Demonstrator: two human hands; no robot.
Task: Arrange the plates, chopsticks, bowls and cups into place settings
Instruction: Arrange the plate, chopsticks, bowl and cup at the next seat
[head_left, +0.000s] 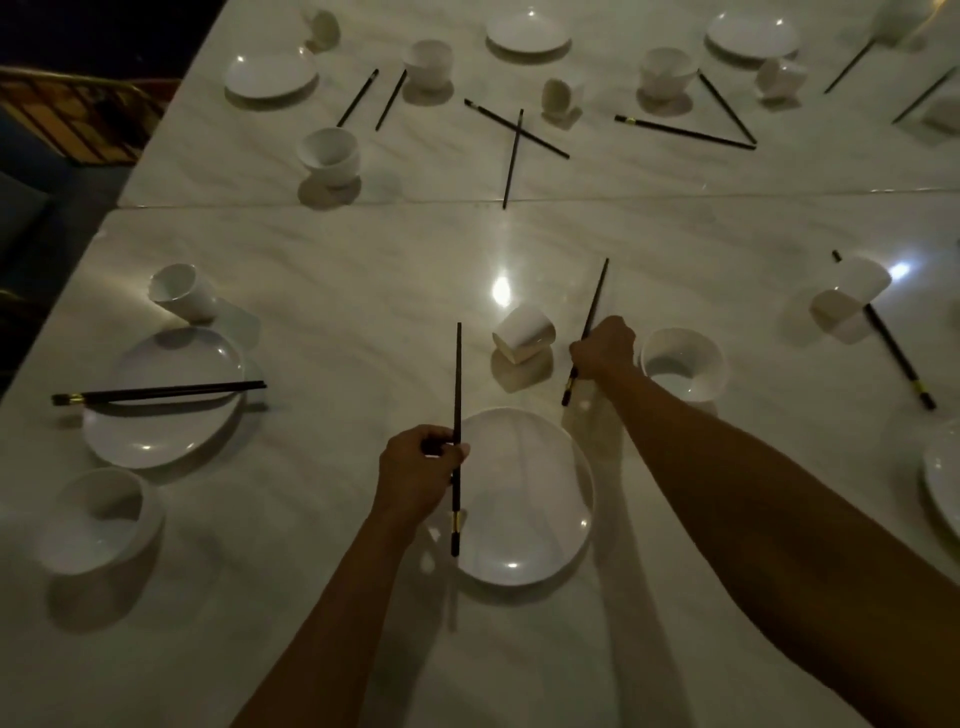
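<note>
Hands, two, bare, well apart. Left hand (418, 470) closed around one dark chopstick with gold band (457, 410), held near upright over the left edge of a round white plate (540, 499). Right hand (605, 347) closed around a second dark chopstick (596, 296), tilted, between a white cup (524, 332) and a white bowl (683, 364). Setting at left: white plate (161, 410) with paired dark chopsticks (156, 393) laid across it, white cup (184, 291) beyond, white bowl (98, 519) nearer. Pale marbled tabletop (363, 291) carries further plates, bowls, cups and loose chopsticks on its far half.
</note>
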